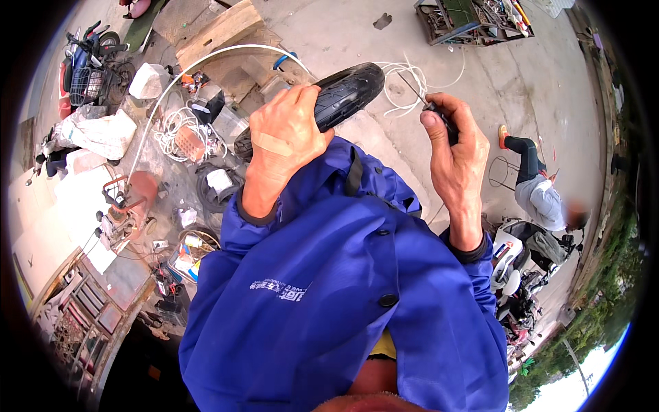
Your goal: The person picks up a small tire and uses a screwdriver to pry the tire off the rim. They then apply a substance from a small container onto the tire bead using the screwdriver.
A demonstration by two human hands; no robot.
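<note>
Black, grooved rubber tyre (351, 95) curves out from the left hand (287, 132)

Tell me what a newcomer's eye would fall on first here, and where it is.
The bright blue buttoned jacket comes first, filling the lower middle. Just above it, the left hand grips a black treaded rubber tyre, while to its right the right hand holds a slim dark-handled tool. At upper left, a long, thin white curved tube arches over the clutter.
</note>
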